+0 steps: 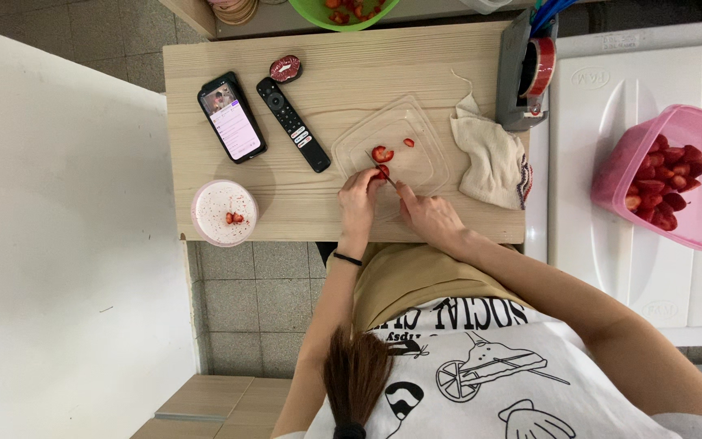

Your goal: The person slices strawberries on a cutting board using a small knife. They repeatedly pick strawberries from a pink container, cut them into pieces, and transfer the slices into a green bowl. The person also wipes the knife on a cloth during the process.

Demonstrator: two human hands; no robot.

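My left hand pinches a strawberry piece down on a clear plastic lid lying on the wooden table. Close to its right, my right hand grips a small knife, with the thin blade angled over the strawberry. A cut strawberry slice and a smaller bit lie on the lid just beyond the blade.
On the table are a phone, a black remote, a red lip-shaped item, a pink cup topped with strawberry bits, a cloth and a tape dispenser. A pink tub of strawberries sits at right, a green bowl behind.
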